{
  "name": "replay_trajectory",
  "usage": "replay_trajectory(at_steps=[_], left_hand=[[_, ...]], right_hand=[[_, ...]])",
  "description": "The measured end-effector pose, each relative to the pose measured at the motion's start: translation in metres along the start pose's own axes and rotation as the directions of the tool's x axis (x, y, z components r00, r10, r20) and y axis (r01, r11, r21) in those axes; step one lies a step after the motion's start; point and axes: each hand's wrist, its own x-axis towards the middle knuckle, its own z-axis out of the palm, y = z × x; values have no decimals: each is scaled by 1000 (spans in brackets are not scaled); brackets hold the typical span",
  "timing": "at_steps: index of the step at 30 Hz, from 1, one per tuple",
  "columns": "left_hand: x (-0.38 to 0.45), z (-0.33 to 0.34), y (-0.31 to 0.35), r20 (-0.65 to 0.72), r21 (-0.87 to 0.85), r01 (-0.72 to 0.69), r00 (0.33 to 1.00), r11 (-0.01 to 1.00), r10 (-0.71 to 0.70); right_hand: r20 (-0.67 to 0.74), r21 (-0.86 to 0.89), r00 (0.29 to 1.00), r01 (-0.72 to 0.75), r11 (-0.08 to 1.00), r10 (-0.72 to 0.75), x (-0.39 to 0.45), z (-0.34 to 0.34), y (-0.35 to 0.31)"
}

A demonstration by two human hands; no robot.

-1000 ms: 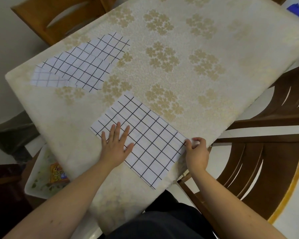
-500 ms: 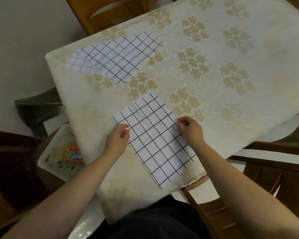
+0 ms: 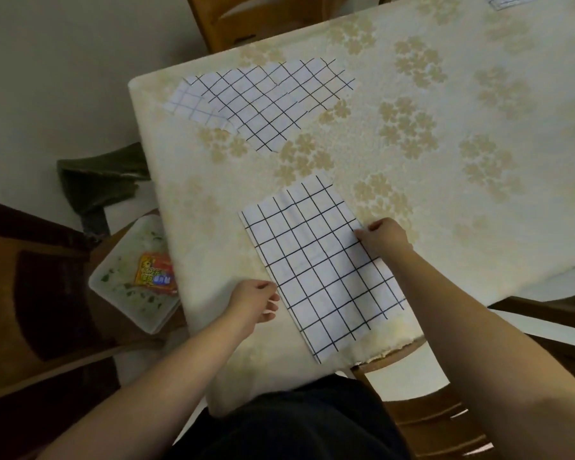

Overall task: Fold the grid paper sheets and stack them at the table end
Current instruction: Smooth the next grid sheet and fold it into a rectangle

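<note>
**Insp. A:** Status of the work piece?

**Insp. B:** Folded grid sheet (image 3: 319, 263) lies flat on the bench (image 3: 445, 200), near corner, long axis running diagonally. Its near end reaches the bench edge.

**Insp. A:** Hands?

**Insp. B:** Right hand (image 3: 384, 239) sits on the sheet's right edge, approx. mid-length, fingers curled under, pinching the paper edge. Left hand (image 3: 254, 302) is at the sheet's left edge, lower portion. Fingers loosely bent, tips touching or just beside the paper; can't confirm a grip from this angle.

**Insp. A:** The stack?

**Insp. B:** Pile of grid sheets (image 3: 263, 97) at the far left end of the bench, well apart from the work piece. Sheets overlap unevenly, one w/ fainter lines poking out at the left. Count not readable.

**Insp. A:** Other items?

**Insp. B:** Bench carries a cream cloth w/ floral print. Below its left edge: a white tray (image 3: 130, 287) w/ an orange packet (image 3: 155, 273) lying in it. Dark green cloth (image 3: 97, 184) farther back on that side. Wooden chair (image 3: 266, 18) at the far end, another chair (image 3: 445, 423) near right, partly under the bench corner.
</note>
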Motion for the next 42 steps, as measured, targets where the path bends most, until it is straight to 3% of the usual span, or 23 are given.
replay_trajectory(at_steps=[4, 9, 16, 20, 26, 29, 33, 38, 42], left_hand=[[1, 7, 3, 40, -108, 27, 999, 994, -22], [9, 4, -1, -23, 5, -52, 998, 999, 52], [5, -13, 7, -76, -39, -146, 987, 988, 143], [-8, -26, 18, 5, -124, -160, 987, 979, 162], [-27, -43, 35, 89, -212, -193, 972, 958, 216], [-28, -50, 38, 118, -238, -197, 966, 951, 229], [-25, -60, 37, 117, -200, -214, 964, 956, 240], [-30, -61, 45, 13, -87, -275, 961, 958, 277], [-32, -66, 55, -61, -110, -328, 944, 938, 323]], right_hand=[[27, -11, 999, 33, 999, -33, -1, 1, 3], [33, -20, 995, 92, 996, -91, -10, -1, 5], [-34, 90, 994, 108, 990, -105, -23, 2, 14], [-25, -2, 992, 127, 992, -127, -30, 11, 15], [-30, 38, 992, 124, 992, -123, -49, 13, 9], [16, 213, 992, 119, 970, -126, -56, 16, 6], [60, 546, 989, 80, 834, -135, -66, 14, 7], [4, 600, 971, 190, 777, -241, -68, 6, 8], [-84, 634, 947, 291, 716, -310, -81, -6, 1]])
